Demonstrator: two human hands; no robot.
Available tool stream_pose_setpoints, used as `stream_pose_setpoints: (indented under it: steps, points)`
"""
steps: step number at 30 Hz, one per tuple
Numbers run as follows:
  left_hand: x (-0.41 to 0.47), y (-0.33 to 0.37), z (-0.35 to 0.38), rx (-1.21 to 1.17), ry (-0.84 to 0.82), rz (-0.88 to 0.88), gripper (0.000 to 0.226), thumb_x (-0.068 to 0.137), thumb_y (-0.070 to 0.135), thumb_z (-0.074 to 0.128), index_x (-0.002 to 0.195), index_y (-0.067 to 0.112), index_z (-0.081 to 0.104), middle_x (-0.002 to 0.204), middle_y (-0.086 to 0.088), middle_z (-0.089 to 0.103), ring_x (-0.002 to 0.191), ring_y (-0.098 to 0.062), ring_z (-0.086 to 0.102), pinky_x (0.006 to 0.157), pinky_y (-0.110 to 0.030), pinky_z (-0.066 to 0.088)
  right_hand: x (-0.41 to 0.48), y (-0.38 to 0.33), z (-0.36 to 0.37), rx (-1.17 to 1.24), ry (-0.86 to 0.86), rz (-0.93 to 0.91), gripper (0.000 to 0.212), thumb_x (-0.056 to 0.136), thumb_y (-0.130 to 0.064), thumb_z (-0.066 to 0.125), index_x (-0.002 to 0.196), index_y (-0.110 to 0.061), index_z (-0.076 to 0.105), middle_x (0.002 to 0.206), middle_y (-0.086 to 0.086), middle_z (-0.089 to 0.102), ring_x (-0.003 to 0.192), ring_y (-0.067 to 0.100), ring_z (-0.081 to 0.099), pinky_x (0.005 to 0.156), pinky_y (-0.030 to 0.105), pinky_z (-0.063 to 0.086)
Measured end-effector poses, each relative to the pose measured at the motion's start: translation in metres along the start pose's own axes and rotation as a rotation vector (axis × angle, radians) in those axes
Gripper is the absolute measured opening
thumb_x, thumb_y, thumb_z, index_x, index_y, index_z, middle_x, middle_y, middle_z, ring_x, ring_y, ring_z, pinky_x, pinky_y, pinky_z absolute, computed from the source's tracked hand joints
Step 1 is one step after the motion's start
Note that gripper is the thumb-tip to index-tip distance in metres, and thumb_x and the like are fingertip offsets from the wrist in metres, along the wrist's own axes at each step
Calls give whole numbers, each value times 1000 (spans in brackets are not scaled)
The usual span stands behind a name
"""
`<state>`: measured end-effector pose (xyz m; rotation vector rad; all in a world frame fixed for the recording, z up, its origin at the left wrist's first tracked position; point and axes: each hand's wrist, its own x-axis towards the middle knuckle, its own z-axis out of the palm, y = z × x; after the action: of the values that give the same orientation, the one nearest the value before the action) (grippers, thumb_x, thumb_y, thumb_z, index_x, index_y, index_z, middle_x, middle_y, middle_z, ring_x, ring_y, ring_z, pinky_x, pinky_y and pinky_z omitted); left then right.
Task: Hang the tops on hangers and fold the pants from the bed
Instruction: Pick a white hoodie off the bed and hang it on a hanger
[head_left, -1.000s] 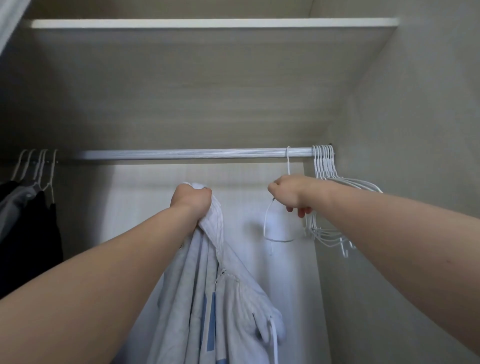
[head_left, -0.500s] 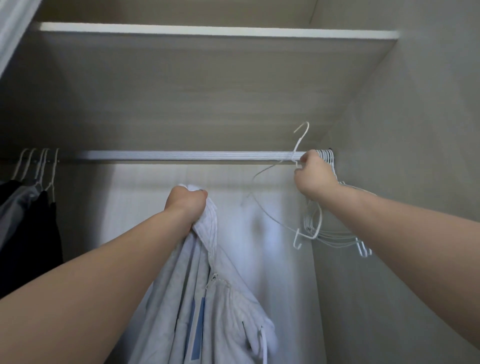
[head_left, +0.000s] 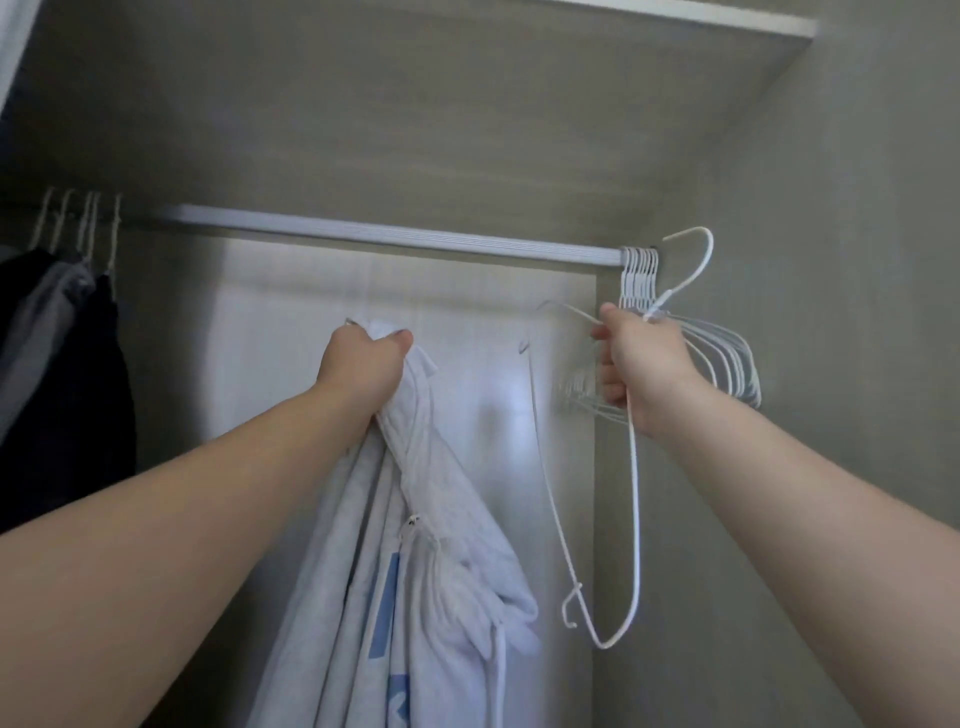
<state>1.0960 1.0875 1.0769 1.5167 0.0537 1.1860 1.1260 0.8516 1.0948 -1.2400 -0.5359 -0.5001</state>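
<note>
1. Wardrobe walls of pale wood grain close the view, with a rail (head_left: 389, 236) running under a shelf (head_left: 467, 104).
2. Left hand (head_left: 363, 358) is fisted round the bunched upper edge of a white zip top (head_left: 441, 545), which hangs below it in front of the back panel, clear of the rail.
3. Right hand (head_left: 636, 358) grips one white wire hanger (head_left: 634, 493) at its neck. The hook points up beside the rail's right end, off the rail, and the frame dangles tilted below the hand.
4. Just behind that hand, spare hangers (head_left: 727, 364) hang bunched at the rail's right end. Dark clothes (head_left: 67, 364) hang at the far left.
5. Step in hand, as I judge it: a hanger is fetched, and the top is not yet on it.
6. The next move calls for bringing the two together and feeding one hanger arm into a shoulder. With the fabric bunched, the collar probably needs opening first.
7. Pants and bed are out of view.
</note>
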Motion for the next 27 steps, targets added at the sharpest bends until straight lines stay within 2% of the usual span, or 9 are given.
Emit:
stream_pose_setpoints:
  steps: [4,8,12,13,16,20,24,27]
  points:
    - [-39,21,-11,27,-8,2,12,92,22,68,88,11,64,87,-9,69,86,-30,69,81,-37,56,-28,-4,-18,53,-73,27,26,103,-22,45,80,-13,55,46,-4,26,31,9,19,39,13,16]
    - [-102,50,-13,93,22,18,14,94,20,66,94,6,62,77,-5,64,70,-22,64,54,-21,47,-86,-21,-52,112,-112,-4,27,101,-22,48,77,-16,57,43,-7,29,32,9,22,37,13,18]
    - [-186,85,-7,146,83,46,25,95,18,63,73,15,51,69,-2,57,56,-14,60,42,-15,44,-156,-43,-107,206,-157,-33,29,101,-23,50,73,-16,58,41,-10,29,31,7,24,38,11,20]
    - [-206,94,-6,167,99,53,27,96,20,62,73,18,48,70,-1,56,57,-12,58,42,-14,44,-173,-47,-124,207,-169,-36,30,100,-23,50,73,-16,60,41,-9,30,31,7,25,37,12,21]
    - [-261,116,-6,235,126,35,22,95,28,63,81,17,50,79,-2,57,71,-16,58,62,-24,47,-219,-57,-174,185,-196,-45,32,100,-28,53,71,-20,64,43,-6,34,33,9,29,37,15,24]
    - [-327,134,-11,255,104,-60,15,93,24,64,91,9,60,71,-1,61,63,-13,60,47,-16,44,-271,-72,-238,196,-257,15,32,102,-28,54,75,-18,67,43,-4,35,34,10,30,36,17,24]
    - [-389,134,-27,284,90,-169,18,92,20,64,77,9,62,62,2,63,45,-3,60,43,-15,45,-323,-77,-294,235,-341,77,32,103,-26,53,77,-16,69,45,-3,33,32,9,27,36,15,24]
    - [-436,127,-42,295,58,-264,16,93,22,65,81,11,64,70,0,65,51,-4,65,48,-16,49,-366,-67,-334,219,-429,111,37,104,-25,52,71,-21,69,44,-5,33,33,9,25,39,14,23]
